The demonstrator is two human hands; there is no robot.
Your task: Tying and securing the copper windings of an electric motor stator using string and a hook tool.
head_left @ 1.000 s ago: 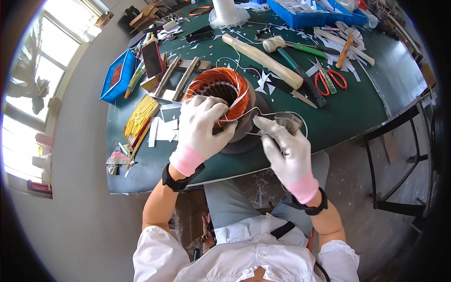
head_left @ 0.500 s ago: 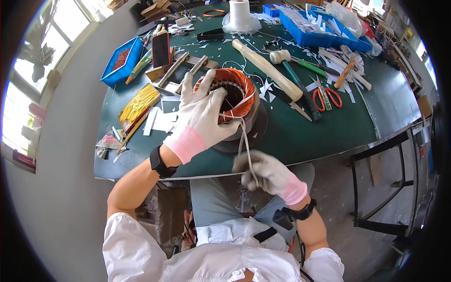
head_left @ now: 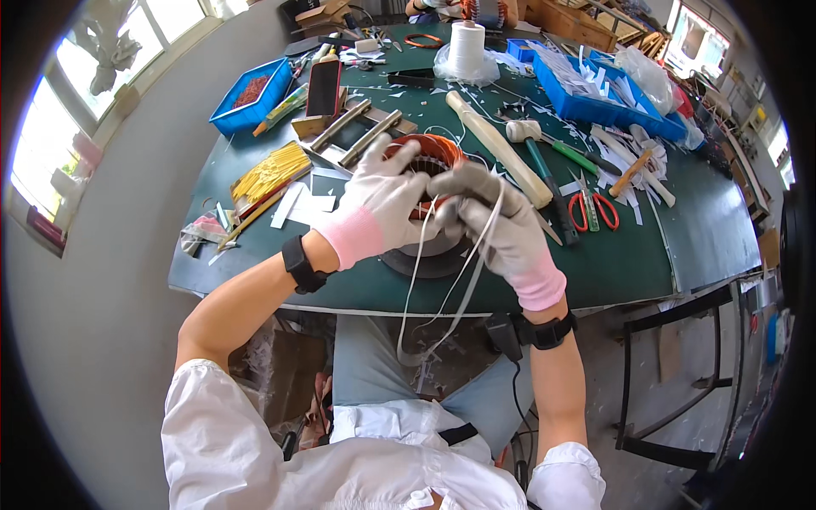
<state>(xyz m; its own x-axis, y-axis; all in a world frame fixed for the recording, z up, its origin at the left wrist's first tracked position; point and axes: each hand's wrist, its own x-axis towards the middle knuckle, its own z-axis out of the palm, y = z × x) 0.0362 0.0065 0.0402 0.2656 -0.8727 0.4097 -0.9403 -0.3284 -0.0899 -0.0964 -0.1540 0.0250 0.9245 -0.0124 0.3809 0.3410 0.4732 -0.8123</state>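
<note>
A motor stator with an orange copper winding (head_left: 439,146) stands upright near the table's front edge, on a dark round base (head_left: 425,262). My left hand (head_left: 381,197), in a white glove with a pink cuff, grips the winding's left rim, its fingers reaching over into the bore. At the winding's front right, my right hand (head_left: 497,223), gloved alike, is closed with a white lacing cord (head_left: 470,289) pinched in its fingers. Long loops of the cord hang below the table edge. Both hands hide much of the winding, and the right fingertips are partly covered.
To the right lie a wooden bat (head_left: 497,149), a white-headed mallet (head_left: 525,132) and red-handled scissors (head_left: 595,211). Yellow strips (head_left: 270,174), metal bars (head_left: 370,138) and a phone (head_left: 323,89) are left. Blue trays and a cord spool (head_left: 467,53) stand behind; another person's stator (head_left: 484,12) is beyond.
My right hand has risen from below the table edge to the winding, drawing the cord into long hanging loops. My left hand keeps its hold. The view has shifted, showing more of the far side.
</note>
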